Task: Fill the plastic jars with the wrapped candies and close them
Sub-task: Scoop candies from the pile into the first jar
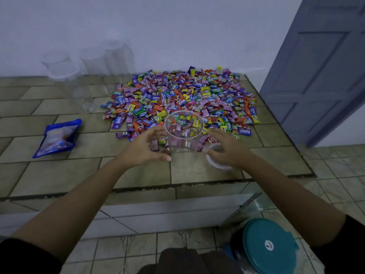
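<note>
a flat blue packet (57, 138) lies at the left of the tiled worktop (65, 175). behind it, against the wall, stand several clear plastic jars (59, 64), lids on, hard to make out against the pale wall. further right a wide heap of wrapped candies (183, 91) covers the back of the worktop up to its right edge. at the heap's near edge stands an open jar (183, 133), upright with no lid; candies show through its wall, but i cannot tell if any lie inside. the left hand (146, 147) is open just beside the jar's left side, fingers loosely spread, thumb tip at its lower wall. the right hand (229, 149) is right of the jar and grips a clear lid (217, 162) under the palm. a grey door (316, 76) stands at the far right, and a teal-lidded container (270, 246) sits on the floor below.
</note>
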